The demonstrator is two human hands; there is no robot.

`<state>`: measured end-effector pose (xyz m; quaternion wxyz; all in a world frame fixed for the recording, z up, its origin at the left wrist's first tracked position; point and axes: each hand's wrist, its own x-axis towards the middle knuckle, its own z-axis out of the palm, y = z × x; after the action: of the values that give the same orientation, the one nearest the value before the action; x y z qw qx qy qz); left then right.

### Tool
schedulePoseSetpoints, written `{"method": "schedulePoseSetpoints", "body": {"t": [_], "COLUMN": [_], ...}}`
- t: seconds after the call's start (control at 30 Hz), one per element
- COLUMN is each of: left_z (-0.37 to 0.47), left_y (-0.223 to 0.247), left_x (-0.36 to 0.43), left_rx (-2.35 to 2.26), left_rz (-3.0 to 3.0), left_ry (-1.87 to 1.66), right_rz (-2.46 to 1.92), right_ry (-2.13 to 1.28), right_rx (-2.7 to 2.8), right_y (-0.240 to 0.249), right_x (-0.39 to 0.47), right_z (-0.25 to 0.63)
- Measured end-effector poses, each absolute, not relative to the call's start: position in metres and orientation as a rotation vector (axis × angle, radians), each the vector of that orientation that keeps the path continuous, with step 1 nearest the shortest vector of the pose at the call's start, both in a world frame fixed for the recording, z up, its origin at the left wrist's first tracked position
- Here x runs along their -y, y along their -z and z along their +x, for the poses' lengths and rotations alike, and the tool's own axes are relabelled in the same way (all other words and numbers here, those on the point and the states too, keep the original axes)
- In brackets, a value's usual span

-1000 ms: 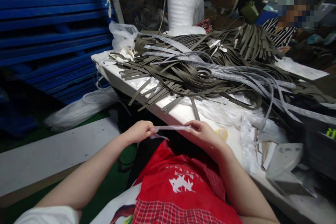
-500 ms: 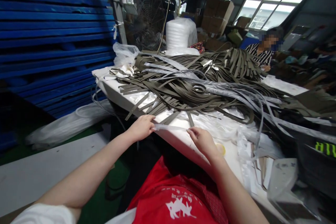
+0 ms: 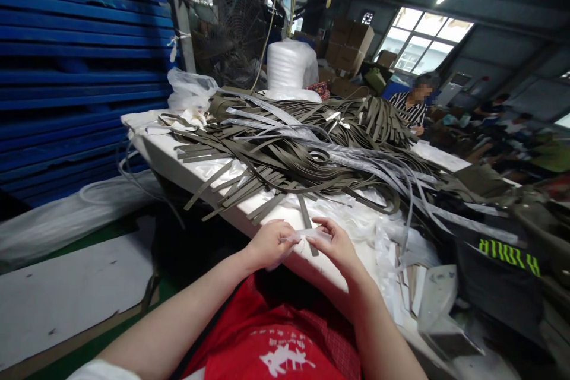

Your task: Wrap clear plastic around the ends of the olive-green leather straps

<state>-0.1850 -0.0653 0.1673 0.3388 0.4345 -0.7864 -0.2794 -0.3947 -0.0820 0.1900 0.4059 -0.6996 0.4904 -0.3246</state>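
Between my two hands, over the near edge of the white table [image 3: 249,208], is a translucent plastic strip [image 3: 314,233]. My left hand [image 3: 272,243] is closed round one end of it, and some of the plastic hangs below the fingers. The thumb and fingers of my right hand [image 3: 332,243] pinch its other end. Just beyond my hands lies a large heap of dark olive straps [image 3: 307,160], with loose ends reaching the table edge. Grey shiny strips [image 3: 356,157] run across the heap.
Blue pallets [image 3: 84,83] are stacked at the left. A white foam roll [image 3: 289,65] stands behind the straps. A dark bag with green lettering [image 3: 503,273] lies at the right. A person in a striped top [image 3: 412,108] is at the table's far side.
My hands have come closer together, and the plastic strip that was stretched between them is now bunched up. The camera view has shifted to the right.
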Motion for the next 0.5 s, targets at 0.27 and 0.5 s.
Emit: {"method": "schedulePoseSetpoints", "body": {"t": [0.27, 0.5], "left_z": [-0.192, -0.196], "left_y": [-0.169, -0.166], "left_x": [0.059, 0.052], "left_rx": [2.01, 2.067], "left_rz": [1.17, 1.228], "left_ry": [0.745, 0.753], "right_rz": [-1.436, -1.628], "right_ry": [1.011, 1.06], "right_rx": [-1.039, -1.224], "right_y": [-0.19, -0.186], "right_x": [0.065, 0.064], "right_z": [-0.406, -0.416]}}
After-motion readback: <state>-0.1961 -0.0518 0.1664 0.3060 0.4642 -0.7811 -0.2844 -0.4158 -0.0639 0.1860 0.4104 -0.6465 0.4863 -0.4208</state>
